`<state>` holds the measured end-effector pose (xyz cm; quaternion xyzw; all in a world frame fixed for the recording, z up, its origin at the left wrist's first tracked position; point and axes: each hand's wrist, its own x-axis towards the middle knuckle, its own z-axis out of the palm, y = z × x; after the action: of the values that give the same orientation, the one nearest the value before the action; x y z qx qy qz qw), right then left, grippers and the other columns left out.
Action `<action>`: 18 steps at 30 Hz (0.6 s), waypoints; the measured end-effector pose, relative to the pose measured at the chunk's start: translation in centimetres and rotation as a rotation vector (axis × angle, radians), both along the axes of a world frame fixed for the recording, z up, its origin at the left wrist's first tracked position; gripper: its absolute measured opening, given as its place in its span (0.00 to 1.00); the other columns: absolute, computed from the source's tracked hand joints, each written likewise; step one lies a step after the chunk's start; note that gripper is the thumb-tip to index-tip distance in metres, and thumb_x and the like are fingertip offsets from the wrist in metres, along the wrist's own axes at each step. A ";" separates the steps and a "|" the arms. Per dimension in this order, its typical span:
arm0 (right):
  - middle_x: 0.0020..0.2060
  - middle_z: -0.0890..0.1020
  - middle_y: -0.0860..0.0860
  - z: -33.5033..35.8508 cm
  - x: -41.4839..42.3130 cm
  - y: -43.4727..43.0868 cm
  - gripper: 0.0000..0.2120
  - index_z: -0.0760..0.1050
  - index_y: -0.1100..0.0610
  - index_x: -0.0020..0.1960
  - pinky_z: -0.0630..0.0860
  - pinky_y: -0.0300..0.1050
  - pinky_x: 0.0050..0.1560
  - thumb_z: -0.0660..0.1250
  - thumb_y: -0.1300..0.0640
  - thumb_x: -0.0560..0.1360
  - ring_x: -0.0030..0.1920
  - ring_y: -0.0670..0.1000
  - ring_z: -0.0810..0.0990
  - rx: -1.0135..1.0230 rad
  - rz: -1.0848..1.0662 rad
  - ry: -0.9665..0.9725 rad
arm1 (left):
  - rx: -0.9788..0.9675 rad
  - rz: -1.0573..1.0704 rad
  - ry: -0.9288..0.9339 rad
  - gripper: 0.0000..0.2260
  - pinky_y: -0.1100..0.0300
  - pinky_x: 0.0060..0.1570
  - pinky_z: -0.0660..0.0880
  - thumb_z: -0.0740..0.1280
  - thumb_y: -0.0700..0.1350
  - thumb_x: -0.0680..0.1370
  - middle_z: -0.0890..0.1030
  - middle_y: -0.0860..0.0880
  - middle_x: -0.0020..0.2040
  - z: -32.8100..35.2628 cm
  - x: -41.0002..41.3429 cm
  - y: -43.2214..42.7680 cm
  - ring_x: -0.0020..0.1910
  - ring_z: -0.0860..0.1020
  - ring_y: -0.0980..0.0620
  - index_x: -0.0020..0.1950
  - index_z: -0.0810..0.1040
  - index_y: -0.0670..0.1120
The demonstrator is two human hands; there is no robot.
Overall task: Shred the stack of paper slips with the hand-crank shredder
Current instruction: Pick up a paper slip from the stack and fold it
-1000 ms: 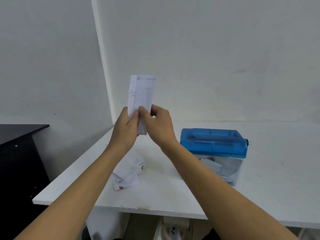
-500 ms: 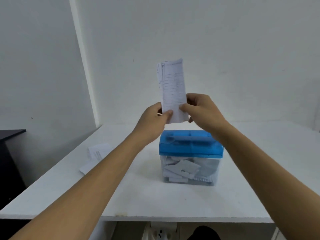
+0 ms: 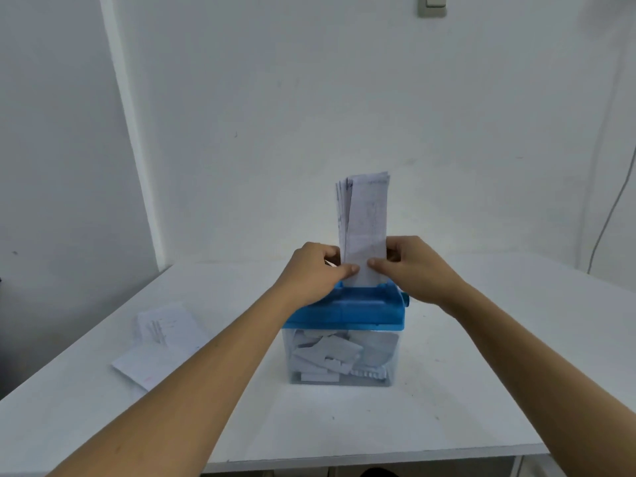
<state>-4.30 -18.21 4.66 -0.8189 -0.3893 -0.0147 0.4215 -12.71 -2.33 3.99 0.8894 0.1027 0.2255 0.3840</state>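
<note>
While its lower end meets the feed slot, the stack of paper slips point(image 3: 364, 228) stands upright over the shredder point(image 3: 344, 311), gripped from both sides. The left hand point(image 3: 313, 270) pinches the stack's left edge between thumb and curled fingers. The right hand point(image 3: 413, 266) pinches the right edge the same way, and both thumbs press on the near face, low down just above the slot. Gripping low and on both edges looks meant to square the sheets and stiffen them, so they enter together instead of buckling. The tall upper part is free and fans a little along its left side. Whether the cutters have caught the bottom edge cannot be told, because the thumbs and the lid's ridge hide it.

The shredder's blue lid sits on a clear bin point(image 3: 340, 359) that holds cut pieces of paper. A small blue stub point(image 3: 406, 299) projects from the lid's right end, just under the right wrist. It is probably the crank's axle, though no handle shows. This looks like the feeding step, and one hand will likely have to let go to turn the crank.

The shredder stands about midway across the white table point(image 3: 481, 373). More loose slips point(image 3: 161, 342) lie toward the table's left edge, well apart from it, presumably waiting their turn. On the wall behind are a switch point(image 3: 432, 5) and a thin cable point(image 3: 612, 208).
</note>
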 end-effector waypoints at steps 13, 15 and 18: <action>0.58 0.83 0.46 -1.5 0.0 0.7 0.15 0.77 0.52 0.67 0.80 0.47 0.57 0.66 0.53 0.81 0.54 0.49 0.82 0.080 -0.069 0.042 | 0.076 -0.034 0.068 0.15 0.71 0.43 0.74 0.68 0.47 0.81 0.81 0.51 0.63 -0.2 0.1 0.7 0.51 0.78 0.54 0.68 0.79 0.48; 0.57 0.82 0.44 -1.7 0.2 0.7 0.16 0.77 0.52 0.68 0.81 0.43 0.54 0.66 0.53 0.81 0.51 0.47 0.81 0.091 -0.065 0.061 | 0.085 -0.029 0.070 0.15 0.71 0.42 0.74 0.68 0.47 0.82 0.81 0.50 0.63 -0.3 0.2 0.7 0.52 0.78 0.53 0.68 0.79 0.48; 0.60 0.82 0.45 -1.7 0.4 0.8 0.16 0.76 0.51 0.69 0.80 0.46 0.57 0.66 0.54 0.81 0.50 0.46 0.79 0.067 -0.051 0.060 | 0.116 -0.023 0.087 0.16 0.72 0.41 0.73 0.66 0.47 0.82 0.80 0.50 0.65 -0.4 0.4 0.5 0.52 0.77 0.53 0.70 0.77 0.47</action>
<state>-3.92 -17.44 2.93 -0.8140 -0.3547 -0.0138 0.4599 -12.32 -1.78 3.55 0.9203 0.0956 0.1877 0.3296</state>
